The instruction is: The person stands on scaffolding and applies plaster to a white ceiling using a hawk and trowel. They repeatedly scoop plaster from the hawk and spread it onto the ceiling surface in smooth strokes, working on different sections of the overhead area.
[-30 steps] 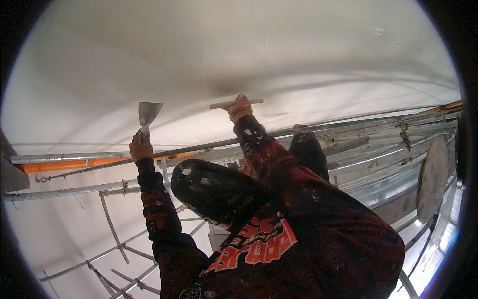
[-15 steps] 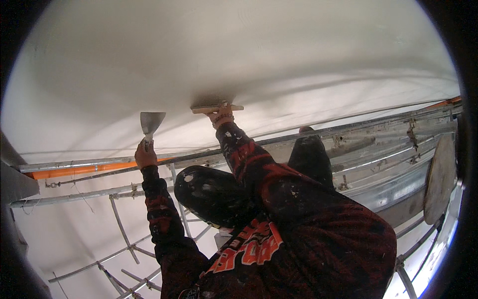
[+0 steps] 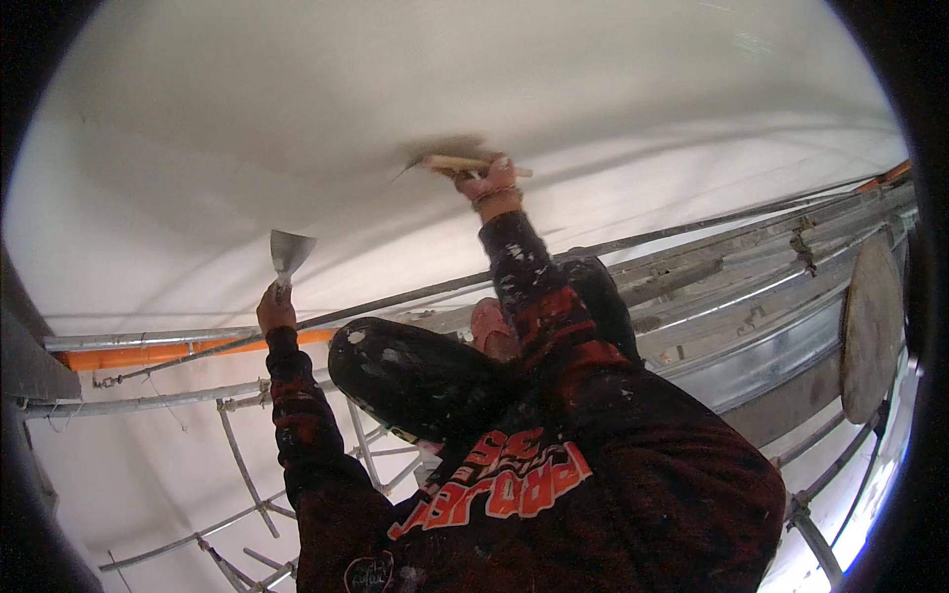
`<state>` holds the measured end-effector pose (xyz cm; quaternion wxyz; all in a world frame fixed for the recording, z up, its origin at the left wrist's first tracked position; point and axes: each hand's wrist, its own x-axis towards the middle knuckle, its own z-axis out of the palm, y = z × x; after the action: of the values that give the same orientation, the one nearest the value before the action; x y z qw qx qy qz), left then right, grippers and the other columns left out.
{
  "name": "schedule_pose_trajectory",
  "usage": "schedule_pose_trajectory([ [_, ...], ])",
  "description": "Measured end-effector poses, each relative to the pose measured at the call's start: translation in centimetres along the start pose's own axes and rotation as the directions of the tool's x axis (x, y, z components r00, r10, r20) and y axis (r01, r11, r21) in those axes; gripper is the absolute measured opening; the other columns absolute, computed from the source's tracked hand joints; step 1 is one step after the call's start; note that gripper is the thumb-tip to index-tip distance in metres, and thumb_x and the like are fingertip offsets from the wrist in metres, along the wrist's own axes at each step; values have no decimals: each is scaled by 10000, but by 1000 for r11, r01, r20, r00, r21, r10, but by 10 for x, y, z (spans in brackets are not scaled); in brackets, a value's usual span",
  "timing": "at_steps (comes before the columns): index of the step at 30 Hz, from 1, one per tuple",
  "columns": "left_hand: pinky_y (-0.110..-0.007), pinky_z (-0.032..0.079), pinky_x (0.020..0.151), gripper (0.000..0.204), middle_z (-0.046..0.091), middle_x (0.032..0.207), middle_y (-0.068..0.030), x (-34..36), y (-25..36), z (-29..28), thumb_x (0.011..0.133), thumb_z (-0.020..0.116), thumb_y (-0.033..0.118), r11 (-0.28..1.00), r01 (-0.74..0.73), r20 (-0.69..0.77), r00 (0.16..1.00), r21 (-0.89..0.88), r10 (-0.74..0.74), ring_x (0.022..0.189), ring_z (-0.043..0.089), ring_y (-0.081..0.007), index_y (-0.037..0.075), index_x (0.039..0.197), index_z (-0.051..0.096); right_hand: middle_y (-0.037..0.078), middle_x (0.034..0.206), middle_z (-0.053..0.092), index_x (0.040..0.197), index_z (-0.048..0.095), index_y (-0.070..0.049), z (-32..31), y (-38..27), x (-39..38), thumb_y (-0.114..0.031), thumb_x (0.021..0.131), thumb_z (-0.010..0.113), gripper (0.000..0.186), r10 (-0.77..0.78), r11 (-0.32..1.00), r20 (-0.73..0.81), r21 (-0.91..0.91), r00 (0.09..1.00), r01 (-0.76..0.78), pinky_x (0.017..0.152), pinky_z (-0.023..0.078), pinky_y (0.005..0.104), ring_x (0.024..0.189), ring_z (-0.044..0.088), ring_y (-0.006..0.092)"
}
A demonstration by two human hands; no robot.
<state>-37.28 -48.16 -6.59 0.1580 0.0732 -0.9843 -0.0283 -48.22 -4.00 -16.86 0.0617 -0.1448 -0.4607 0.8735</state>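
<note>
My left hand [image 3: 276, 308] is closed round the handle of a putty knife [image 3: 292, 251]. Its broad, flared metal blade points up, apart from my right hand. Farther up and to the right, my right hand [image 3: 486, 181] grips a plastering trowel [image 3: 447, 163] with a long pale wooden grip. The trowel lies against the smooth off-white plaster surface [image 3: 247, 119], and a dark patch shows along its upper side. Its blade is mostly hidden. Both of my sleeves are dark and red, spotted with white.
Metal scaffold tubes [image 3: 240, 455] cross the lower left, near an orange bar [image 3: 198, 350]. Grey scaffold planks and rails [image 3: 751, 306] run along the right, with a rounded board [image 3: 870, 336] at their end. My bent knee [image 3: 395, 371] is between my arms.
My right hand has moved up and to the right with the trowel, which is now more tilted. The left hand and putty knife have shifted slightly left and down.
</note>
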Motion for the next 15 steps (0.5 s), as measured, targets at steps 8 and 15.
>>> schedule_pose_trajectory([
  [8,-426,496,809,334,656,1010,-184,1,-3,3,857,617,269,997,-34,-132,991,-70,24,943,624,-363,30,1090,623,98,819,665,941,641,28,-78,-172,-52,-150,766,738,268,-481,589,111,-694,870,414,649,493,282,731,612,146],
  [15,-242,410,506,291,535,619,-28,-22,101,-62,937,502,280,776,-44,39,995,-629,89,538,491,-103,11,917,610,107,1056,567,1048,556,-23,-206,-115,-172,-195,907,570,222,-292,940,72,208,954,272,853,452,360,954,535,220],
])
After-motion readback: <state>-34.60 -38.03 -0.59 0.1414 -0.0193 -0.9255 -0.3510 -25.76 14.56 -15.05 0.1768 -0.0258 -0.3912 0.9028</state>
